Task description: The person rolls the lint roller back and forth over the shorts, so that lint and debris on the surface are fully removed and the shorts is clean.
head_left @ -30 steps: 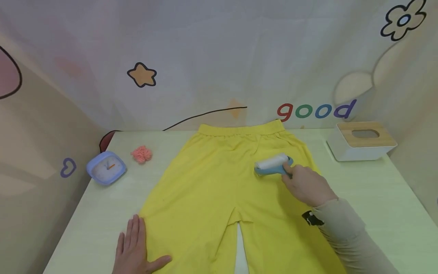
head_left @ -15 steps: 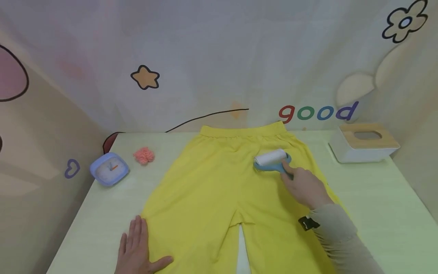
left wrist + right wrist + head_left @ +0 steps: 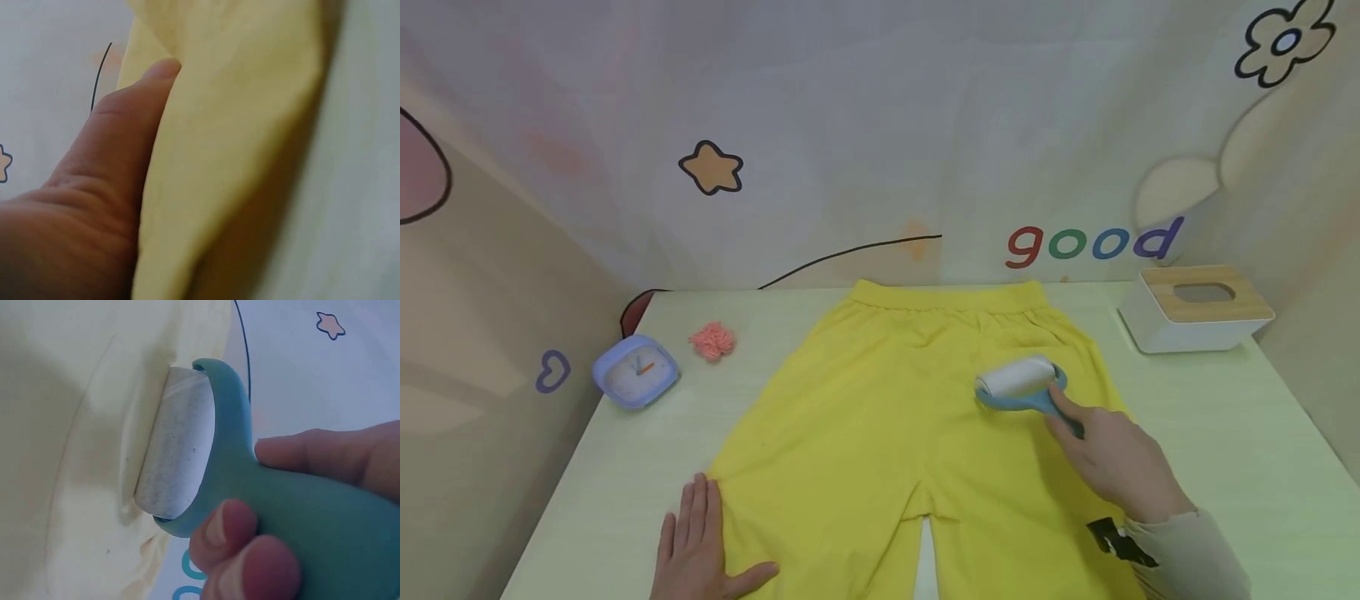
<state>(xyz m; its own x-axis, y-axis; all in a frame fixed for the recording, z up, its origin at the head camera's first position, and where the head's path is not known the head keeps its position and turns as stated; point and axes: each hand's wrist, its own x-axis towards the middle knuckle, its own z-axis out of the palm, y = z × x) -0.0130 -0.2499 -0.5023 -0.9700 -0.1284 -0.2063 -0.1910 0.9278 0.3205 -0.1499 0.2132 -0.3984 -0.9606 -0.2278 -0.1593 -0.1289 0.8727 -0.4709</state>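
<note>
Yellow pants (image 3: pixel 842 417) lie spread on the table, waistband at the far edge. My right hand (image 3: pixel 1116 458) grips the blue handle of a lint roller (image 3: pixel 1018 379), whose white roll rests on the upper right part of the pants. In the right wrist view the lint roller (image 3: pixel 178 444) presses a crease into the cloth, and small dark specks show on its roll. My left hand (image 3: pixel 696 542) lies flat at the left edge of the pants, fingers straight, thumb out over the cloth. The left wrist view shows the thumb of that hand (image 3: pixel 106 162) against the fabric.
A small blue-rimmed clock (image 3: pixel 636 372) and a pink crumpled scrunchie-like thing (image 3: pixel 712 341) sit on the table's left side. At the back right stands a white tissue box (image 3: pixel 1202 308) with a wooden lid. A printed cloth backdrop (image 3: pixel 850 150) rises behind the table.
The right hand and lint roller first moved slightly away, then came back toward me and to the right. The pants' waistband shifted a little right and nearer. My left hand stayed in place.
</note>
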